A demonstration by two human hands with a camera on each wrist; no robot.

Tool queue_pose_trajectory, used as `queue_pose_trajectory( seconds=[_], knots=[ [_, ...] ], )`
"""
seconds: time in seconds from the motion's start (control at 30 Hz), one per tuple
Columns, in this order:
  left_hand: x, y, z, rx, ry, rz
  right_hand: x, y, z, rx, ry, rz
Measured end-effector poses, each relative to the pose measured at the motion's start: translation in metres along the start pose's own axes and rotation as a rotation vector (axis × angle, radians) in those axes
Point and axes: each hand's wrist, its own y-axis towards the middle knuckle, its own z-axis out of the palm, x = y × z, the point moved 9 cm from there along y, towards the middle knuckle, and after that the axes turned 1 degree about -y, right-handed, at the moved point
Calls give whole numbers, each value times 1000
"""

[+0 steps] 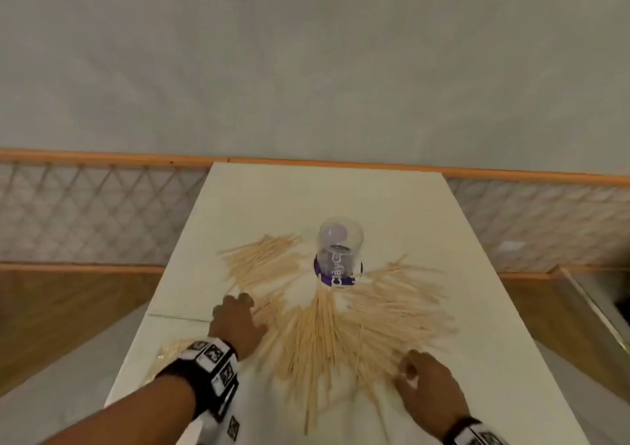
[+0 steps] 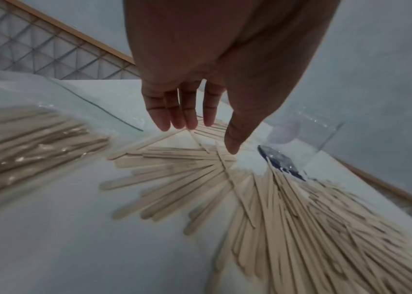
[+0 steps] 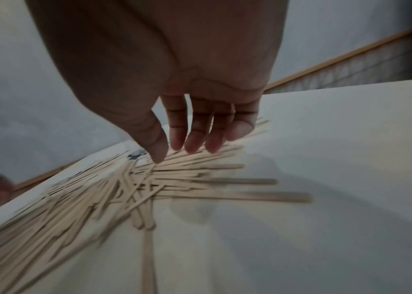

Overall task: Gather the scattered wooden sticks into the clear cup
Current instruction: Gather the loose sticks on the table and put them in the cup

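Observation:
A clear cup [image 1: 340,253] with purple print stands mid-table; it shows faintly as the clear cup [image 2: 300,137] in the left wrist view. Many thin wooden sticks [image 1: 344,328] fan out around it, with a separate heap of sticks [image 1: 264,260] to its left. My left hand [image 1: 238,318] hovers at the fan's left edge, fingers [image 2: 174,111] straight and relaxed over the sticks [image 2: 187,175], holding nothing. My right hand [image 1: 426,380] is at the fan's near right edge; its fingertips [image 3: 194,143] and thumb point down at the sticks [image 3: 187,173], holding none.
The white table [image 1: 477,308] is narrow, with a wooden floor on both sides. A clear bag of more sticks [image 1: 170,351] lies by my left wrist, the same bag [image 2: 23,143] in the left wrist view. A lattice panel with a wooden rail [image 1: 102,156] runs behind.

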Motion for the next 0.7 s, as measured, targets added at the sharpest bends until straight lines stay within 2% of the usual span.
queue_pose_trajectory(
  seconds=[0.03,0.1,0.23,0.5,0.7],
  knots=[
    [-1,6,2,8,42,-20,14,5,1,-11,-21,-65],
    [-1,12,7,18,114,-35,41,13,2,-14,-15,-93],
    [1,15,35,96,190,-4,82,26,32,95,-72,-75],
    [-8,19,49,57,47,74,121,61,50,71,-173,94],
    [-7,20,46,61,-28,94,136,77,57,121,-133,110]
  ],
)
